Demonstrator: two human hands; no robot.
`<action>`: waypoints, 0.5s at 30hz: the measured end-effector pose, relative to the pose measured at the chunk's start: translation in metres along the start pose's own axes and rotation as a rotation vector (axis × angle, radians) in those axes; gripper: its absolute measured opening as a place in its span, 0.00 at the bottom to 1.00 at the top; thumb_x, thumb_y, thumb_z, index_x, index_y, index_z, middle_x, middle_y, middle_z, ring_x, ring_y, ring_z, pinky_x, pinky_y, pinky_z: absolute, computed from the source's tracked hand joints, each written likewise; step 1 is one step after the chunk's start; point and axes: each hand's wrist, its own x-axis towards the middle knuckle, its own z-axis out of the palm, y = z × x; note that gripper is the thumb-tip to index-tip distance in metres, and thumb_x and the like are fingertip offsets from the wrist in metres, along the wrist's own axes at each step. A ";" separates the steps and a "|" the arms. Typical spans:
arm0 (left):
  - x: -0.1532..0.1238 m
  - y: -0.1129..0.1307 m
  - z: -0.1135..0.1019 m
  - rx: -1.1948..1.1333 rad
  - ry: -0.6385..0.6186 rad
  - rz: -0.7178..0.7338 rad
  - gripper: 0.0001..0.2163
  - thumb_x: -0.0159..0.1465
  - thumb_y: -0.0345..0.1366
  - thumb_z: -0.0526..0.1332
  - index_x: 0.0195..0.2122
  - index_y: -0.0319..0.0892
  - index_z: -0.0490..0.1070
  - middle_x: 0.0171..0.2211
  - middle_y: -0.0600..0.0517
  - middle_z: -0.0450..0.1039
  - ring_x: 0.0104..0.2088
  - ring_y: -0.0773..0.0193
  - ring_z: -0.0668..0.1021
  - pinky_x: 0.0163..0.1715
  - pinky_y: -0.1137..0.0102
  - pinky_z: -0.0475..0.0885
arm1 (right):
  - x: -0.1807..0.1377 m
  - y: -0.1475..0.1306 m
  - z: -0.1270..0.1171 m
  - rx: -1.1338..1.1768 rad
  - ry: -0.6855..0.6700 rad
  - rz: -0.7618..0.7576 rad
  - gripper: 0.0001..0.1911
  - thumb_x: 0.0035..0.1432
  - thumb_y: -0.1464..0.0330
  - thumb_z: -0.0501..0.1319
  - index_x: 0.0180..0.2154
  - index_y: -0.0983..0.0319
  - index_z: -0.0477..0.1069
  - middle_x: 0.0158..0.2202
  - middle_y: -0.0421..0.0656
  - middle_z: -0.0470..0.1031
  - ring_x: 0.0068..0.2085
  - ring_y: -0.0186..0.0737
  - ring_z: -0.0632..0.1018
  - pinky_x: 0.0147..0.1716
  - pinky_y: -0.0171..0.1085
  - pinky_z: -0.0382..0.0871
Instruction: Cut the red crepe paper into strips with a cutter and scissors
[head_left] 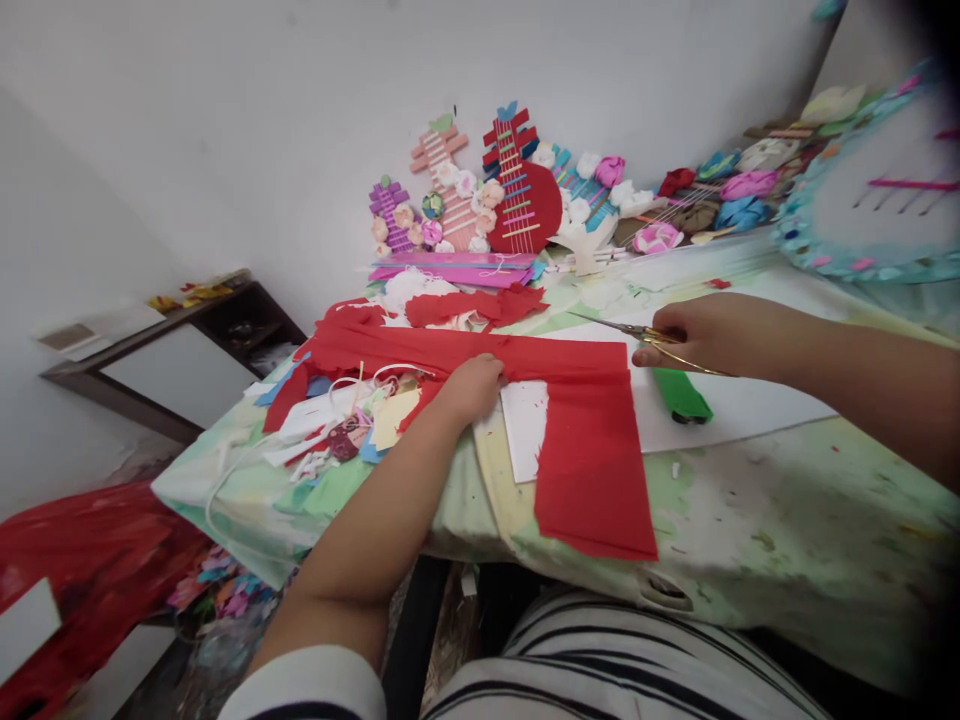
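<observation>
A long folded strip of red crepe paper (420,345) lies across the table, and my left hand (478,388) is closed on its near edge. A wider red crepe paper piece (592,470) extends from the strip's right end toward me. To the right, my right hand (701,335) grips gold-handled scissors (622,325) just above the table. Their thin tips point left, over the far side of the strip and apart from it. White sheets (739,400) lie beneath the paper and the right hand. Close below that hand is a green object (684,395) with a dark end.
Paper scraps (337,420), cords and torn red pieces pile up at the left. Along the wall stand a red lute-shaped craft (525,195), other string-instrument crafts and paper flowers (656,237). A round blue-rimmed craft (862,220) stands far right. A dark-framed cabinet (180,360) is beyond the table's left edge.
</observation>
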 end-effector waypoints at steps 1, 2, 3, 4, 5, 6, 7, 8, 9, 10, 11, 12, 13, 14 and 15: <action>0.000 0.000 0.002 0.017 -0.003 -0.008 0.07 0.63 0.33 0.54 0.33 0.36 0.69 0.35 0.48 0.69 0.37 0.63 0.72 0.39 0.66 0.67 | 0.000 0.000 0.000 0.003 0.007 -0.007 0.27 0.46 0.42 0.48 0.25 0.60 0.63 0.23 0.42 0.68 0.23 0.35 0.66 0.22 0.35 0.51; 0.001 0.001 0.005 0.031 -0.005 -0.018 0.07 0.63 0.34 0.54 0.35 0.35 0.69 0.36 0.49 0.69 0.38 0.63 0.73 0.40 0.64 0.68 | -0.001 0.000 0.000 0.007 0.014 -0.016 0.27 0.46 0.42 0.48 0.25 0.60 0.63 0.23 0.42 0.68 0.23 0.35 0.66 0.22 0.35 0.51; 0.001 0.000 0.007 0.041 -0.007 -0.028 0.08 0.64 0.35 0.54 0.37 0.36 0.68 0.37 0.49 0.69 0.38 0.63 0.73 0.40 0.63 0.68 | -0.001 0.000 0.000 0.011 0.021 -0.026 0.27 0.46 0.42 0.48 0.25 0.60 0.63 0.22 0.42 0.68 0.23 0.35 0.66 0.22 0.35 0.51; 0.001 0.000 0.008 0.048 -0.008 -0.038 0.09 0.64 0.36 0.55 0.39 0.36 0.68 0.38 0.49 0.69 0.38 0.63 0.73 0.40 0.62 0.69 | -0.002 -0.001 0.001 0.016 0.030 -0.035 0.27 0.46 0.42 0.48 0.25 0.60 0.63 0.22 0.42 0.68 0.23 0.35 0.65 0.22 0.34 0.51; 0.002 0.000 0.010 0.051 -0.009 -0.048 0.09 0.64 0.37 0.55 0.40 0.36 0.67 0.39 0.49 0.69 0.39 0.63 0.73 0.40 0.62 0.69 | -0.002 -0.003 0.001 0.023 0.039 -0.043 0.27 0.46 0.42 0.48 0.25 0.60 0.64 0.22 0.42 0.68 0.24 0.35 0.65 0.22 0.34 0.51; 0.002 0.000 0.010 0.052 -0.011 -0.057 0.10 0.64 0.37 0.55 0.41 0.36 0.67 0.40 0.48 0.69 0.39 0.63 0.73 0.39 0.62 0.69 | -0.002 -0.005 0.002 0.032 0.046 -0.048 0.27 0.46 0.43 0.49 0.25 0.60 0.64 0.22 0.42 0.68 0.24 0.35 0.66 0.22 0.34 0.51; 0.003 -0.001 0.011 0.051 -0.013 -0.064 0.10 0.64 0.37 0.55 0.42 0.37 0.67 0.40 0.48 0.69 0.39 0.63 0.73 0.39 0.62 0.70 | -0.002 -0.008 0.002 0.041 0.049 -0.051 0.27 0.46 0.43 0.49 0.25 0.60 0.64 0.23 0.42 0.68 0.24 0.36 0.66 0.22 0.34 0.51; 0.003 -0.001 0.011 0.049 -0.014 -0.070 0.11 0.64 0.37 0.55 0.42 0.37 0.67 0.41 0.48 0.69 0.39 0.63 0.73 0.39 0.62 0.70 | -0.002 -0.012 0.002 0.051 0.050 -0.050 0.27 0.46 0.43 0.49 0.25 0.60 0.65 0.23 0.43 0.69 0.24 0.36 0.66 0.22 0.34 0.52; 0.003 -0.001 0.011 0.046 -0.015 -0.075 0.11 0.64 0.38 0.55 0.43 0.37 0.67 0.41 0.48 0.69 0.39 0.63 0.73 0.39 0.62 0.70 | -0.001 -0.016 0.001 0.059 0.047 -0.046 0.27 0.46 0.43 0.50 0.25 0.61 0.66 0.23 0.43 0.69 0.25 0.36 0.67 0.23 0.35 0.52; 0.003 -0.001 0.010 0.042 -0.016 -0.080 0.11 0.64 0.38 0.55 0.43 0.37 0.66 0.41 0.48 0.69 0.39 0.63 0.73 0.39 0.62 0.70 | -0.001 -0.021 0.001 0.065 0.041 -0.041 0.27 0.45 0.43 0.49 0.26 0.61 0.66 0.24 0.43 0.69 0.25 0.37 0.67 0.23 0.35 0.53; 0.003 -0.001 0.010 0.036 -0.017 -0.084 0.11 0.64 0.38 0.55 0.43 0.37 0.66 0.41 0.48 0.68 0.39 0.63 0.73 0.39 0.62 0.70 | 0.000 -0.027 0.000 0.069 0.035 -0.036 0.28 0.45 0.43 0.49 0.26 0.61 0.67 0.24 0.44 0.70 0.26 0.37 0.68 0.23 0.35 0.53; 0.003 -0.002 0.010 0.030 -0.018 -0.087 0.11 0.64 0.38 0.55 0.44 0.37 0.66 0.41 0.48 0.68 0.39 0.63 0.73 0.39 0.62 0.70 | 0.002 -0.033 -0.001 0.072 0.030 -0.030 0.28 0.46 0.43 0.49 0.26 0.61 0.68 0.24 0.44 0.70 0.26 0.38 0.69 0.23 0.35 0.54; 0.003 -0.002 0.010 0.023 -0.020 -0.089 0.11 0.64 0.38 0.55 0.44 0.37 0.66 0.42 0.48 0.68 0.39 0.62 0.73 0.39 0.62 0.70 | 0.004 -0.038 -0.002 0.075 0.027 -0.024 0.29 0.46 0.42 0.49 0.27 0.61 0.68 0.24 0.45 0.70 0.27 0.39 0.69 0.23 0.35 0.54; 0.003 -0.002 0.009 0.016 -0.024 -0.090 0.11 0.64 0.38 0.55 0.44 0.37 0.66 0.42 0.48 0.68 0.39 0.62 0.73 0.39 0.62 0.70 | 0.007 -0.043 -0.002 0.079 0.026 -0.015 0.29 0.46 0.42 0.49 0.27 0.61 0.69 0.25 0.45 0.70 0.28 0.40 0.70 0.24 0.35 0.55; 0.003 -0.002 0.009 0.007 -0.028 -0.088 0.12 0.64 0.38 0.55 0.44 0.37 0.66 0.42 0.48 0.68 0.40 0.62 0.73 0.39 0.62 0.70 | 0.011 -0.047 -0.002 0.084 0.027 -0.008 0.29 0.46 0.42 0.49 0.28 0.60 0.70 0.26 0.45 0.71 0.29 0.40 0.71 0.24 0.36 0.56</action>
